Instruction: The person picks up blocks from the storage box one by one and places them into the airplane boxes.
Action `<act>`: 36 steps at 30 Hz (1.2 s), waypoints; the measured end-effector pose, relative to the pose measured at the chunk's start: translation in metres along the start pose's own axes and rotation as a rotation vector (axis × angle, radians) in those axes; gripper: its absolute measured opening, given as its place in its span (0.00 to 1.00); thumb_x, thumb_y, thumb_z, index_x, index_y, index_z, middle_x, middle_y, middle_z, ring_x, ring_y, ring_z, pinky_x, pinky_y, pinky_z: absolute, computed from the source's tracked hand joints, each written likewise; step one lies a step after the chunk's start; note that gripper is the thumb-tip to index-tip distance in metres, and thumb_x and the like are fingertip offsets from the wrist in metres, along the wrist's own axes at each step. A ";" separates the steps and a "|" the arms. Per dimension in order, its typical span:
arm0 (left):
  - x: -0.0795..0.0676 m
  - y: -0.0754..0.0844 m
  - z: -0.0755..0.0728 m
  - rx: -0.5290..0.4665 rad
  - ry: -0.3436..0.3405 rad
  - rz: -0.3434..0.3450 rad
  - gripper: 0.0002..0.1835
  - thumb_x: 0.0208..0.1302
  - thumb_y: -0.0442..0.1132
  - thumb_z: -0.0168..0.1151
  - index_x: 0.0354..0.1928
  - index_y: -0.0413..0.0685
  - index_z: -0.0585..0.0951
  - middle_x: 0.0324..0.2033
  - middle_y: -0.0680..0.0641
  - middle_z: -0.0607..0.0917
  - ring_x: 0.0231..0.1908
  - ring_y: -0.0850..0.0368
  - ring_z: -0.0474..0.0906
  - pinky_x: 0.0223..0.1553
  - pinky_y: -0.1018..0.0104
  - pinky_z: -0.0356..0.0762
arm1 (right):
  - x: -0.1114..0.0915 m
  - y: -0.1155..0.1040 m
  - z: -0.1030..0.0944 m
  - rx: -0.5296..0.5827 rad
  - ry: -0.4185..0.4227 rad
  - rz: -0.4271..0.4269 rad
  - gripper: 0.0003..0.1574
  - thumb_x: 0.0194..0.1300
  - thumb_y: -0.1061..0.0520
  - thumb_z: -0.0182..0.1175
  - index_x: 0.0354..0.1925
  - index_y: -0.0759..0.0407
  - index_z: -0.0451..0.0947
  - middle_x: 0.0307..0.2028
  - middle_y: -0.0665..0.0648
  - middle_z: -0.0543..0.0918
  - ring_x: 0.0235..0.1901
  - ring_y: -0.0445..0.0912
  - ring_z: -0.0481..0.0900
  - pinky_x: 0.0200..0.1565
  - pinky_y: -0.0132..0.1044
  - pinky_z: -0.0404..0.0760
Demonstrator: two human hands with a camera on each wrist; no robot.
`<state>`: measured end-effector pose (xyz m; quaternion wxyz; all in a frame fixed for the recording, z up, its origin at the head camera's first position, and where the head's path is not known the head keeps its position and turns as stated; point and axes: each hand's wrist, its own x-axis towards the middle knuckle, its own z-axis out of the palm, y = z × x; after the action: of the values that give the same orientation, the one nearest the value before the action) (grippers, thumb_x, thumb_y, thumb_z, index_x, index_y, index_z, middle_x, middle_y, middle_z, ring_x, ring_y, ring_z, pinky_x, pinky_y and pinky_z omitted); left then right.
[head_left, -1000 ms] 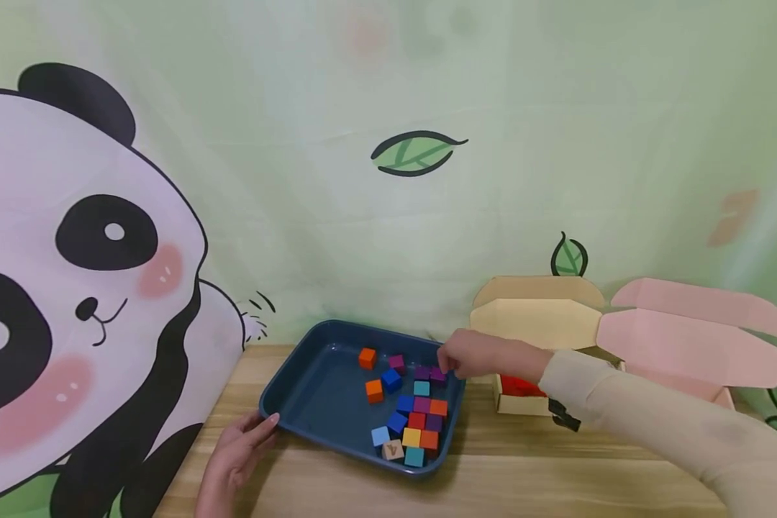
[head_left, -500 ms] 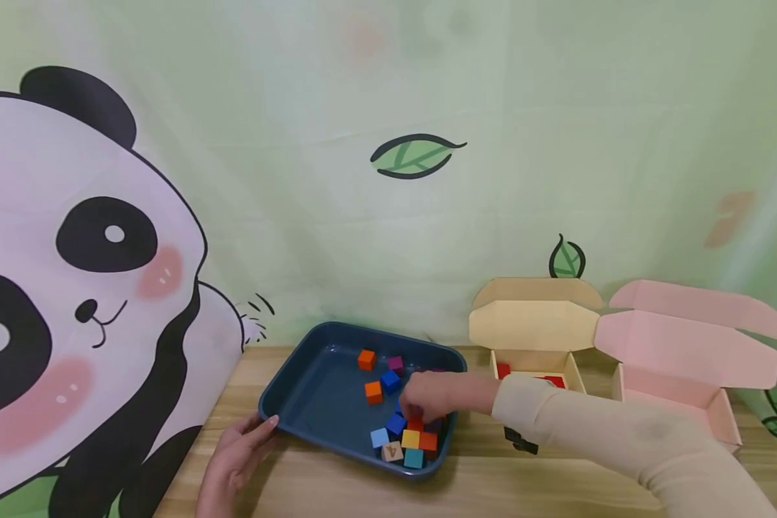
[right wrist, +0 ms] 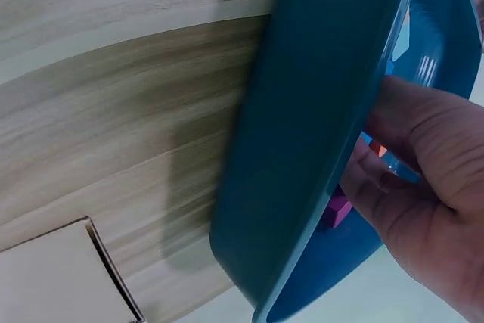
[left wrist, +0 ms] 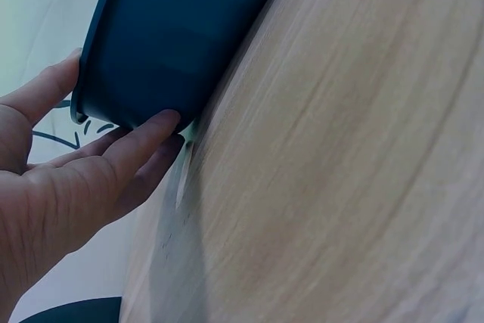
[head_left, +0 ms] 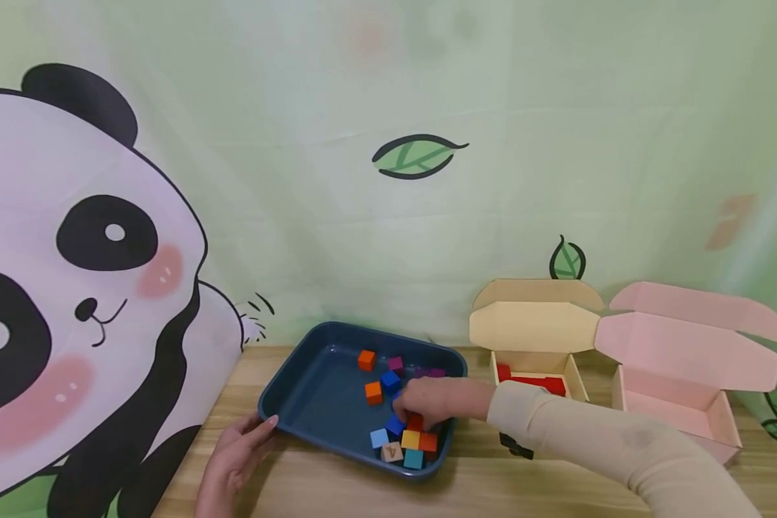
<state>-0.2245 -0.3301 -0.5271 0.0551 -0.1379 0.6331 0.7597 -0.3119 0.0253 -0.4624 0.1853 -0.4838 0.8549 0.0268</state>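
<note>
A dark blue tray (head_left: 324, 403) stands on the wooden table with coloured cubes gathered in its right half. My left hand (head_left: 236, 450) holds its near left corner; in the left wrist view the thumb is at the rim and fingertips (left wrist: 168, 120) touch the outer wall. My right hand (head_left: 430, 399) reaches down among the cubes, its fingertips hidden, so whether it pinches one cannot be told. Near it are a red cube (head_left: 414, 421), a blue cube (head_left: 396, 424) and a yellow cube (head_left: 411, 439). A purple cube (right wrist: 337, 208) shows beside the fingers in the right wrist view.
Right of the tray, a yellow box (head_left: 534, 325) stands with its lid up and red pieces (head_left: 554, 386) inside. An open pink box (head_left: 686, 349) is beside it. Behind the table hangs a panda-printed cloth (head_left: 311, 216).
My right hand has moved from the tray's far right corner leftward and nearer, down into the cubes. Its sleeve uncovers more of both boxes. The left hand stays at the tray corner.
</note>
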 end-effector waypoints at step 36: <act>0.001 -0.004 -0.004 0.028 0.001 0.030 0.41 0.75 0.32 0.58 0.75 0.21 0.45 0.73 0.22 0.52 0.68 0.41 0.62 0.67 0.52 0.71 | -0.032 0.020 -0.027 0.110 0.147 0.034 0.13 0.60 0.62 0.74 0.43 0.51 0.85 0.40 0.47 0.78 0.40 0.40 0.74 0.39 0.23 0.80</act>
<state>-0.2240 -0.3336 -0.5318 0.0450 -0.1280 0.6456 0.7515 -0.3216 0.0556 -0.4291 0.1480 -0.4588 0.8745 -0.0528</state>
